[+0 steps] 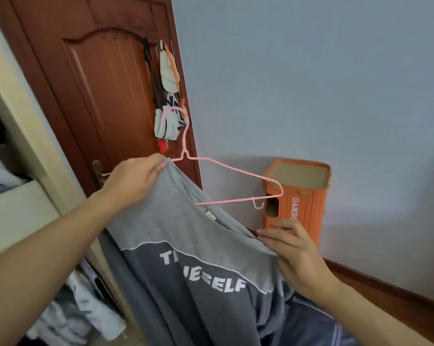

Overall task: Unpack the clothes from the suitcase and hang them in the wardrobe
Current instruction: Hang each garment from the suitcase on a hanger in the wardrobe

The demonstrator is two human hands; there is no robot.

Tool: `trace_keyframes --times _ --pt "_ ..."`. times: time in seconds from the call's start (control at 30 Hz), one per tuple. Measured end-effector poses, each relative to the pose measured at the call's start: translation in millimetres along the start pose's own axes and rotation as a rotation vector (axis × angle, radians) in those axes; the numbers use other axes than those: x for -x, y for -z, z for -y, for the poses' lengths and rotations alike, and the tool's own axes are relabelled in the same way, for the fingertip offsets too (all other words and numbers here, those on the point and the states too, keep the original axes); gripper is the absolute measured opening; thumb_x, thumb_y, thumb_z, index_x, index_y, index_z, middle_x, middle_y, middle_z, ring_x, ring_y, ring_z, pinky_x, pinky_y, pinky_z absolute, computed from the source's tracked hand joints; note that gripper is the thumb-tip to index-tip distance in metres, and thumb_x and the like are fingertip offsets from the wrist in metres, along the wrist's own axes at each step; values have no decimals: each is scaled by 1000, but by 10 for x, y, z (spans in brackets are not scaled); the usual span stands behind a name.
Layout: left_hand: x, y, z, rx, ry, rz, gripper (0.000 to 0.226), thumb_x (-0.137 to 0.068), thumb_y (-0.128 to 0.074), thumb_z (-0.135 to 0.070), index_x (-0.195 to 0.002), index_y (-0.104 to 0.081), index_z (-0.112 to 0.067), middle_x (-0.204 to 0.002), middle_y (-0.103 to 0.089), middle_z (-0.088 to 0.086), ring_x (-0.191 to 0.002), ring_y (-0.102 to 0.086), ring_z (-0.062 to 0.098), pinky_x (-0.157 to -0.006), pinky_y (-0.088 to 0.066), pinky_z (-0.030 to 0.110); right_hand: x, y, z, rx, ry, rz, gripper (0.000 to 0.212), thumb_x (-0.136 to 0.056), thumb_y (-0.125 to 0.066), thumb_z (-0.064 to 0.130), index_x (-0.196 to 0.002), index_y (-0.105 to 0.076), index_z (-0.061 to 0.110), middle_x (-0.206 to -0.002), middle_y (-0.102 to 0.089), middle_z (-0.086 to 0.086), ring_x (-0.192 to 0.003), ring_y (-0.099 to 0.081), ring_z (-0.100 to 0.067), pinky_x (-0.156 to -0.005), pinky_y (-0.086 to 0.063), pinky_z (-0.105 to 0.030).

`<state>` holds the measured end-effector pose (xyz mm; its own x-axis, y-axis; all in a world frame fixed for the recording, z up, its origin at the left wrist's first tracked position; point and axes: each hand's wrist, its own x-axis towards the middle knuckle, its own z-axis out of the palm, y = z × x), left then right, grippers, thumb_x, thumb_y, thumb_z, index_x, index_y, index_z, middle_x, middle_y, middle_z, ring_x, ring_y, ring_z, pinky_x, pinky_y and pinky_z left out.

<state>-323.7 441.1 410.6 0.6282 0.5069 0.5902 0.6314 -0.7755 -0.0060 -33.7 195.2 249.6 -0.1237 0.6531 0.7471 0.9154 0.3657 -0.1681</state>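
Bedroom corner: pale blue wall [310,71] ahead, brown wooden door [106,96] to its left with caps and straps hung on its face [169,96]. Orange box [299,196] stands on the floor against the wall. Wardrobe frame [36,151], cream-coloured, runs down the near left; pale garments show inside it [81,313]. Suitcase not in view.

Grey sweatshirt [186,245], two-tone with white lettering across the chest, is held up in mid-air between both hands, nothing under it. Pink wire hanger [225,168] sits partly inside the neck opening: its left shoulder is hidden under the fabric, its right shoulder and lower bar stick out bare above the collar, hook pointing up.

Left hand [136,181] pinches the sweatshirt's shoulder seam at the top, just beside the hanger's neck. Judged purpose: to pin cloth and wire together so the hanger does not slip out while the other side is worked. Whether the fingers also grip the wire, cannot tell.

Right hand [290,248] pinches the collar edge lower down, fingers curled on the fabric. Likely holding the neck open so the hanger's bare arm can be fed in.

Step in hand: dressing the hanger, half done. Next call: stretch the collar over the exposed wire end, then carry it to the wardrobe rail. Risk: the small hooks on the lower bar could snag the collar.
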Motion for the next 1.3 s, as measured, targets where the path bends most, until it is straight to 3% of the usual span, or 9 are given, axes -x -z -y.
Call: trace_keyframes --times 0.17,0.37,0.6,0.7,0.9,1.0,1.1,1.17,1.3 --pt "120 -109 237 45 256 36 28 -107 -39 -45 -107 -62 -29 -97 -73 5 -91 -67 31 -75 -54 44 -290 30 439 -142 166 101 12 -89 -70 11 -97 -76 17 -113 -67 15 -97 -55 -17 -89 -44 -31" --pt "115 -107 243 175 285 -48 28 -107 -43 -41 -103 -65 -24 -91 -71 0 -84 -65 22 -77 -54 47 -544 77 592 -471 -79 475 30 -91 -65 21 -69 -45 21 -82 -61 7 -72 -58 -9 -67 -47 -34" --pt "137 65 311 271 187 -118 24 -108 -46 -32 -114 -68 -22 -103 -71 -6 -94 -64 16 -83 -50 37 -387 99 -5 57 -155 824 28 -91 -46 34 -117 -41 41 -86 -63 12 -76 -63 -13 -71 -51 -35" --pt "262 93 386 147 28 -27 36 -106 -38 -47 -117 -66 -27 -102 -73 -5 -92 -67 16 -78 -51 32 -372 237 -565 240 -70 666 52 -84 -34 16 -124 -57 40 -128 -59 17 -100 -62 -18 -81 -54 -36" --pt "449 -41 350 -214 -333 -65 33 -106 -36 -40 -104 -63 -22 -74 -62 -2 -57 -61 25 -41 -43 31 -704 662 -745 238 107 339 32 -75 -51 -9 -82 -61 20 -99 -64 4 -96 -58 -24 -78 -51 -40" --pt "423 -128 266 -202 -283 -140 35 -105 -39 -38 -103 -69 -20 -76 -65 -1 -61 -65 27 -42 -46 35 -993 708 -411 50 92 102 25 -83 -48 0 -80 -50 24 -86 -58 6 -81 -59 -23 -68 -49 -38" --pt "337 -112 55 -28 -149 -190 39 -104 -41 -40 -110 -73 -18 -95 -76 -1 -83 -72 24 -65 -56 37 -1171 610 -208 -81 -26 -39 23 -84 -63 -6 -91 -59 15 -118 -57 -3 -93 -64 -19 -85 -48 -26" --pt "287 -67 -83 170 -46 -208 36 -103 -45 -38 -114 -73 -19 -106 -76 -4 -94 -71 18 -79 -54 35 -1173 534 -223 -44 -143 43 24 -92 -66 28 -112 -60 17 -129 -51 -1 -97 -63 -15 -92 -47 -25" --pt "248 -117 -355 266 -24 -209 31 -102 -48 -39 -113 -73 -25 -108 -76 -9 -100 -72 18 -84 -55 39 -1084 513 -302 199 -243 269 72 -92 -7 76 -91 -53 20 -73 -54 6 -77 -62 -34 -71 -48 -45"
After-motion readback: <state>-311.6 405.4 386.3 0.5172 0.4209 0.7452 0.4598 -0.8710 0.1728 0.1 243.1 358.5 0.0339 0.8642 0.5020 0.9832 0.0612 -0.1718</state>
